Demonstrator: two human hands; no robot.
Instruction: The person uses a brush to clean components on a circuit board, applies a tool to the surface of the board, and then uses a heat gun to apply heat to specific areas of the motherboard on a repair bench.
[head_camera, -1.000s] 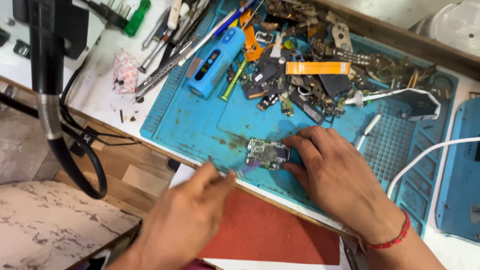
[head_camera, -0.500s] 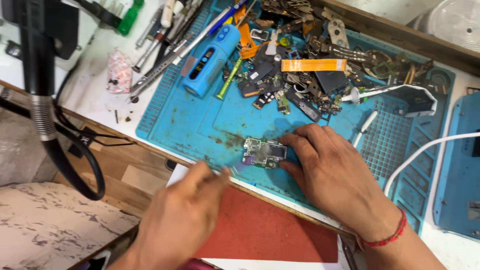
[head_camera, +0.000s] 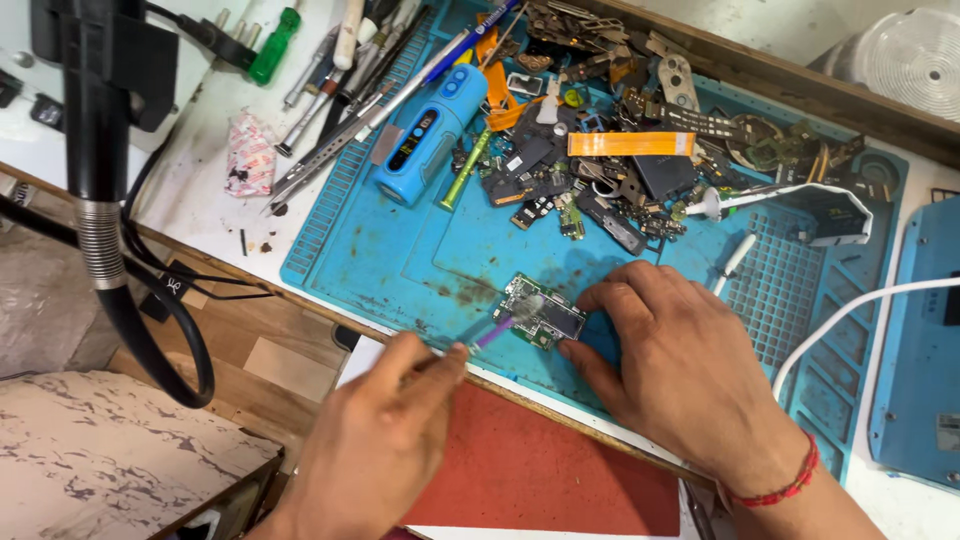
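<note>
The circuit board (head_camera: 541, 311) lies pinned under the right hand (head_camera: 680, 370) fingertips; the left hand (head_camera: 385, 440) pinches what seems a purple-tipped tool (head_camera: 490, 333) touching its edge.

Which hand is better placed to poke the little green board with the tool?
Probably the left hand. It holds the thin tool, whose purple tip already touches the board at its left edge. The right hand is pressing the board's right side to the blue mat.

A small circuit board (head_camera: 540, 311) lies on the work mat (head_camera: 380, 260). A pile of phone parts (head_camera: 610, 150) sits behind it. A soldering tool (head_camera: 428, 128) lies left of the pile. Tweezers and screwdrivers (head_camera: 330, 110) lie farther left, off the mat.
</note>
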